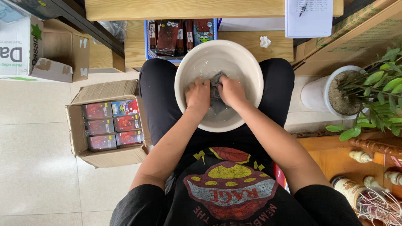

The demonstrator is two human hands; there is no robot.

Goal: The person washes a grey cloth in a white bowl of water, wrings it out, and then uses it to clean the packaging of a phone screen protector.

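Pale floor tiles [37, 159] covered the room, and a wooden worktop [184, 8] ran along the top of the view. The person sat with a white basin [251, 71] resting on the lap, between the knees in black trousers. Inside the basin there was shallow soapy water and a grey cloth [217, 102], which lay in the middle, partly under the water. The left hand [197, 95] and the right hand [231, 91] were side by side in the basin, almost touching each other. The fingers of both hands were clenched on the grey cloth, and a small fold of it stood up between them.

On the floor, at the person's left side, stood an open cardboard box [79, 125] filled with red and blue packages [113, 124]. A blue crate [147, 37] with similar packages stood beyond the basin, under the worktop. A white paper sheet [309, 19] lay on the worktop, and a small crumpled tissue [265, 41] lay on a lower wooden shelf. At the person's right side stood a white pot [314, 94] with a green plant [383, 96].
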